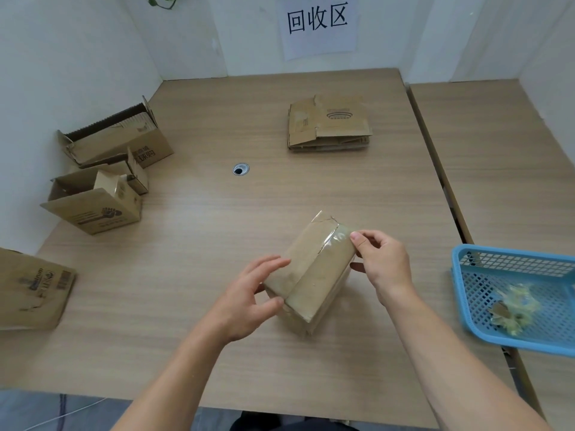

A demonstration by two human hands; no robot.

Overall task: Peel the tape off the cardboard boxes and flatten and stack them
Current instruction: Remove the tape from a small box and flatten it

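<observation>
Right fingers: pinched narrowly at the tape, at the far right corner of the sealed box.
Left fingers: spread wide, laid on the near left face as a brace.
Tape axis: run along the top seam, from the far corner toward the near end.
Nearer hand: the right hand.
Box position: on the table, near centre.
Likely pull: toward the body, along the seam.

Both forearms are bare from the lower edge of the view to the wrists, with no sleeves, watch, bracelet or rings showing. The left hand and the right hand wear no gloves. The fingernails are short and unpainted. Dark clothing shows at the bottom edge, between the arms
</observation>
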